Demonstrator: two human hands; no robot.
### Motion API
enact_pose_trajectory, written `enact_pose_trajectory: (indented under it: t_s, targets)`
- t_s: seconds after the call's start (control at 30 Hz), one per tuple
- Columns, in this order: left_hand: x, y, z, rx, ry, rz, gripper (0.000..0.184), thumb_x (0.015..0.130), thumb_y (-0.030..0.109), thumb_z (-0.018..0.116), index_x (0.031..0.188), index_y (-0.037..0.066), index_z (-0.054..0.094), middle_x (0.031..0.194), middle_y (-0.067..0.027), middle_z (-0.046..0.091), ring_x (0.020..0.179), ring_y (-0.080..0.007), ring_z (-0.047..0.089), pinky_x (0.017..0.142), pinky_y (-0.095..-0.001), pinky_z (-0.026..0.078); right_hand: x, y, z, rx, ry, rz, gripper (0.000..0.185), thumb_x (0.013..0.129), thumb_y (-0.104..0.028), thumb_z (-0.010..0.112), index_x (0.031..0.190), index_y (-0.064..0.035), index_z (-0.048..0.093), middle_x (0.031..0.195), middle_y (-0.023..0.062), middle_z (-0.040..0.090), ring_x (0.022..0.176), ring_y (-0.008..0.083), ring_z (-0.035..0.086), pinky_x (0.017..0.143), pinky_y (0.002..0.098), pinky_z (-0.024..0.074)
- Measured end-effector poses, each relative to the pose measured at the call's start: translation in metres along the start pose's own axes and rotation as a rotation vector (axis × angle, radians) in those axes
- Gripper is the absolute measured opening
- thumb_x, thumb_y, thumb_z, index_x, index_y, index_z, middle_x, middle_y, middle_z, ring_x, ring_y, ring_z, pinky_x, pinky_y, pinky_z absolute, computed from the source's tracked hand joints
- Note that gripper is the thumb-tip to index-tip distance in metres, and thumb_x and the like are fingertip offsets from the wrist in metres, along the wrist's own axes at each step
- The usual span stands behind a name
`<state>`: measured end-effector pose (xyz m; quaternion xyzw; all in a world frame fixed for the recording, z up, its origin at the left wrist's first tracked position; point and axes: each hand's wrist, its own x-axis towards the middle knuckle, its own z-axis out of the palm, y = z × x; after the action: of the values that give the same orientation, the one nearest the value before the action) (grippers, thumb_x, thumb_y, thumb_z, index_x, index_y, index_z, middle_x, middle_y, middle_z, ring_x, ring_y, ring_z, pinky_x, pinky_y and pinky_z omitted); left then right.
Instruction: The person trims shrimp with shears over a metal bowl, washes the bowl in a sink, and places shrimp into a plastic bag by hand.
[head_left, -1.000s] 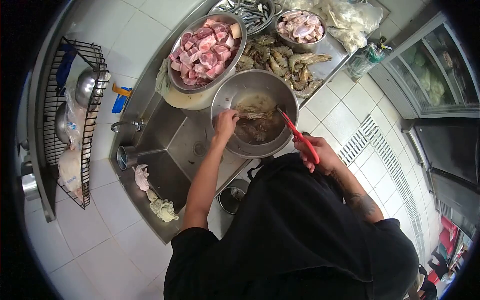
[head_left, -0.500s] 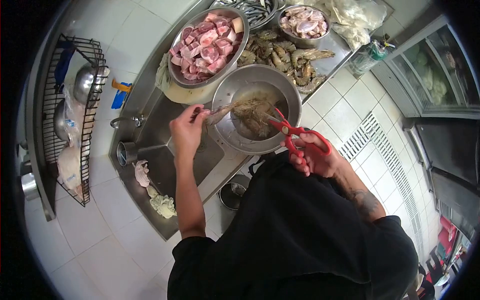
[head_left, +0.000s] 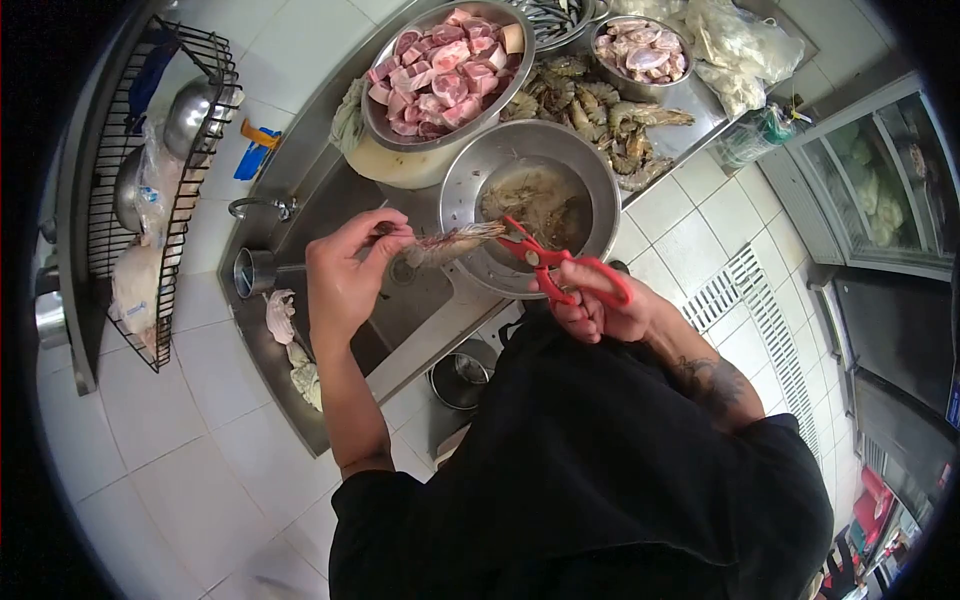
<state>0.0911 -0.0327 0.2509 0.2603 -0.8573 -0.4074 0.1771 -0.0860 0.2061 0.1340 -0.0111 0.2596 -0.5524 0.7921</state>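
Note:
A shrimp [head_left: 450,245] is pinched by its tail end in my left hand [head_left: 347,268], its legs and head pointing right over the near edge of a steel bowl [head_left: 462,170]. Red-handled kitchen scissors [head_left: 548,262] sit in my right hand [head_left: 605,308], fingers through the handles. Their blades reach the shrimp's head end; whether they touch it I cannot tell. Murky water with shrimp trimmings [head_left: 530,192] lies in the bowl beneath.
Behind the bowl are a heap of shrimp [head_left: 575,95], a bowl of meat chunks [head_left: 450,82], a smaller bowl of pale meat pieces [head_left: 645,52] and silvery fish [head_left: 548,18]. The sink [head_left: 365,318] with its faucet [head_left: 270,209] is at left. A wire rack [head_left: 185,190] hangs on the wall.
The shrimp has come left and nearer, from over the bowl's middle to its edge, and its long feelers no longer show. The scissors have shifted left with it. The view has tilted slightly.

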Motion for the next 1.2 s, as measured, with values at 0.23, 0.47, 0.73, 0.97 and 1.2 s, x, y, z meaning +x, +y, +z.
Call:
enact_pose_trajectory:
  t_s: [0.23,0.47,0.73,0.97,1.2]
  targets:
    - [0.003,-0.002,-0.027,0.028,0.064,-0.159,0.016,0.085,-0.002,0.067,0.101,-0.004,0.065,0.089,-0.0071,0.068,0.084,-0.0117,0.064,0.076,-0.0235,0.051,-0.022,0.002,0.009,-0.163,0.2,-0.042,0.041,0.09,-0.037,0.066,0.111,-0.0014,0.06,0.056,-0.0038,0.045,0.038,0.0043,0.041,0.033,0.0188,0.0321]
    - [0.006,-0.007,-0.031,-0.135,0.154,-0.092,0.016,0.084,0.001,0.071,0.098,-0.003,0.066,0.083,-0.0036,0.066,0.075,-0.0071,0.059,0.068,-0.0202,0.047,-0.03,0.011,0.009,-0.252,0.251,-0.192,0.044,0.088,-0.027,0.07,0.121,-0.0012,0.056,0.063,-0.0019,0.051,0.048,0.0041,0.048,0.041,0.02,0.0397]
    - [0.009,0.0,0.024,-0.069,-0.109,-0.11,0.015,0.08,0.002,0.072,0.093,-0.003,0.067,0.075,-0.0014,0.064,0.067,-0.0034,0.055,0.06,-0.0209,0.044,0.026,-0.02,0.051,-0.852,0.395,-0.871,0.059,0.083,-0.002,0.072,0.136,-0.0001,0.045,0.102,0.0021,0.065,0.092,0.0055,0.054,0.084,0.0243,0.0453]
    - [0.006,0.002,0.042,0.065,-0.174,-0.043,0.02,0.078,0.008,0.074,0.093,-0.002,0.067,0.071,-0.0124,0.065,0.06,-0.0096,0.058,0.058,-0.0262,0.047,0.061,-0.017,0.037,-0.831,0.281,-0.862,0.059,0.081,0.003,0.07,0.135,-0.0015,0.046,0.087,0.0013,0.064,0.072,0.0066,0.058,0.064,0.0235,0.0476]
    - [0.01,-0.019,0.025,0.217,-0.157,-0.139,0.019,0.079,0.005,0.072,0.094,-0.005,0.067,0.071,-0.004,0.066,0.067,-0.006,0.059,0.063,-0.0227,0.048,0.03,-0.037,0.002,-0.443,0.391,-0.897,0.058,0.082,0.009,0.059,0.137,-0.0037,0.043,0.086,0.0023,0.064,0.069,0.009,0.058,0.058,0.0241,0.0472]
